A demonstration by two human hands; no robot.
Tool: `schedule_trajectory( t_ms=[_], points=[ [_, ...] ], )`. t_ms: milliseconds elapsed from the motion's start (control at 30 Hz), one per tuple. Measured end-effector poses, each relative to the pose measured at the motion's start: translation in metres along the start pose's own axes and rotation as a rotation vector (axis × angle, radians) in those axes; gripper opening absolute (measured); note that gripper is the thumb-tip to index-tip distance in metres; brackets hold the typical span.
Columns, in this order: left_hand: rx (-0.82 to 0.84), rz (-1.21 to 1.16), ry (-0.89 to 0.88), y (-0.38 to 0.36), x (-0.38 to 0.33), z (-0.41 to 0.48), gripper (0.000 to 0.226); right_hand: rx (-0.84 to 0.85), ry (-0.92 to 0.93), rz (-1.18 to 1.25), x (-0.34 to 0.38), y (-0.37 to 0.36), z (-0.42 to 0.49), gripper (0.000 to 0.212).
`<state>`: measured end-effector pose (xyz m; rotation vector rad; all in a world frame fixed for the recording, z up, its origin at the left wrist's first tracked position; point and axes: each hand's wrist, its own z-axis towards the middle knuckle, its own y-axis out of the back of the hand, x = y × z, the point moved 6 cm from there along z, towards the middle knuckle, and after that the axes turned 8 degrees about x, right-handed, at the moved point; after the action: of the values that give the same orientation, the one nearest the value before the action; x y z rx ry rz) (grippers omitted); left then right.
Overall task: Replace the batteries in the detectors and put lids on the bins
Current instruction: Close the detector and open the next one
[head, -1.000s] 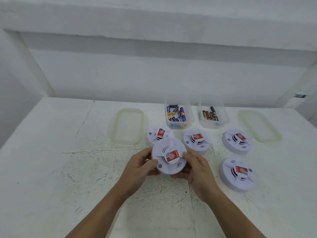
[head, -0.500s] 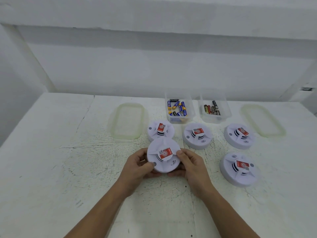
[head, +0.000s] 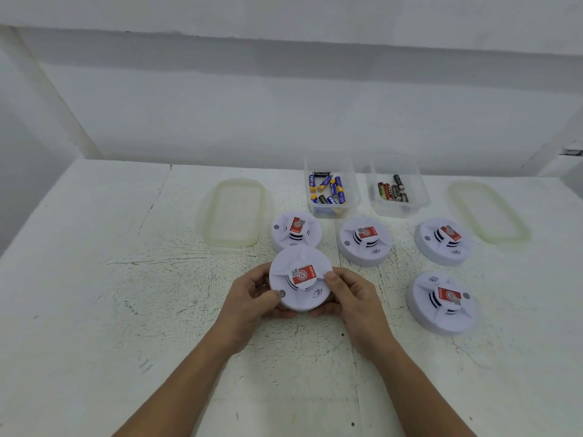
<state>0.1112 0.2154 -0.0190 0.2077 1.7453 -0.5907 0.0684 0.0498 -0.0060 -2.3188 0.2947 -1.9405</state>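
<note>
I hold a round white detector (head: 299,279) with a red label just above the table, face up. My left hand (head: 252,298) grips its left rim and my right hand (head: 350,298) its right rim, thumbs on top. Several more detectors lie on the table: one right behind it (head: 296,231), one in the middle (head: 366,241), two at the right (head: 443,239) (head: 441,301). Behind them stand two open clear bins: the left bin (head: 353,197) holds blue and yellow batteries, the right bin (head: 421,197) red and black ones. Two translucent lids lie flat, one at the left (head: 233,212), one at the far right (head: 489,212).
The worn white table (head: 94,294) ends at a white wall behind the bins. A dark crack (head: 154,197) runs across its far left part.
The held detector has turned a little in my hands, its red label now further right. The camera tilted, so everything sits slightly lower and left in view.
</note>
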Motion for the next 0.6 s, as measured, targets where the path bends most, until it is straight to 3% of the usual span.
schedule_trajectory(
  t_ms=[600],
  points=[
    [0.008, 0.009, -0.001, 0.0009, 0.0002, -0.0012, 0.061, -0.021, 0.015, -0.073, -0.0053, 0.0017, 0.0002, 0.023]
  ],
)
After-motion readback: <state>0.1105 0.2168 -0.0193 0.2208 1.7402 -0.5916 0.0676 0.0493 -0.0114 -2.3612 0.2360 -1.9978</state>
